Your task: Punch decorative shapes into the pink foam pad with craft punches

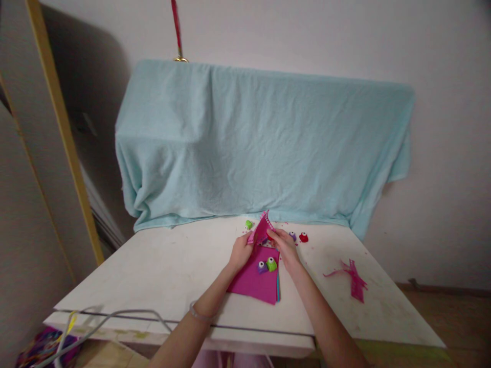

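My left hand (241, 252) and my right hand (283, 244) are both pinched on a small pink piece of paper (261, 229) held upright above the table (153, 266). Its upper edge looks punched with a row of holes. Beneath my hands lies a stack of pink sheets (255, 281) with a blue edge showing. A small purple punch (262, 267) and a small green punch (272, 263) rest on that stack.
Another green punch (249, 224), a purple punch (293, 235) and a red punch (304, 237) sit behind my hands. Pink paper scraps (353, 278) lie to the right. A light blue towel (261, 143) drapes something at the back. Cables (99, 322) cross the front left edge.
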Demonstrator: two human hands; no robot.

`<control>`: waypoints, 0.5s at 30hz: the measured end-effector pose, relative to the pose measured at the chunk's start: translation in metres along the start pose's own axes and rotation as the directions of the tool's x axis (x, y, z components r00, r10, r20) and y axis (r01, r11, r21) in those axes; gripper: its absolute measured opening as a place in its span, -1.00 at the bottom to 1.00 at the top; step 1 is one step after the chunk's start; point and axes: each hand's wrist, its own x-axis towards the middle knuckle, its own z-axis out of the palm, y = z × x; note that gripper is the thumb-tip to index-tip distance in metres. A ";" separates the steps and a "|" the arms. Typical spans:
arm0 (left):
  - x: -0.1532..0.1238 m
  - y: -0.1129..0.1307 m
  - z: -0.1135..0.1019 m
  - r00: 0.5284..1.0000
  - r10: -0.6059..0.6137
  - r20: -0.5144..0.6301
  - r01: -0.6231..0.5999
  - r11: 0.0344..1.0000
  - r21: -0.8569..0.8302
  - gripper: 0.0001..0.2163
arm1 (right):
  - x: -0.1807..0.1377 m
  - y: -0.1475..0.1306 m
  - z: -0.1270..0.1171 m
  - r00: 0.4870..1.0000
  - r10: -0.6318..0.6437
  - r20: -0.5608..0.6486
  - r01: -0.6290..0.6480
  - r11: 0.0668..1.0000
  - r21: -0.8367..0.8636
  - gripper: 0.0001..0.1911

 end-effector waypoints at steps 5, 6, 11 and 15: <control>-0.001 0.001 0.001 0.999 0.033 0.007 -0.033 0.999 -0.002 -0.79 | -0.001 -0.001 0.000 1.000 -0.019 0.005 0.019 0.999 -0.029 -0.60; -0.001 0.001 0.001 1.000 0.022 0.004 -0.022 1.000 -0.002 -0.79 | -0.001 -0.001 0.000 1.000 -0.020 0.007 0.020 0.999 -0.026 -0.59; -0.002 0.008 -0.001 0.999 -0.053 -0.012 0.053 0.999 -0.008 -0.80 | 0.000 0.003 -0.001 1.000 -0.026 0.004 0.026 1.000 0.005 -0.58; -0.002 0.012 -0.001 0.998 -0.056 -0.021 0.056 0.998 -0.012 -0.79 | 0.003 0.006 -0.002 0.999 -0.032 -0.034 0.032 0.999 0.013 -0.54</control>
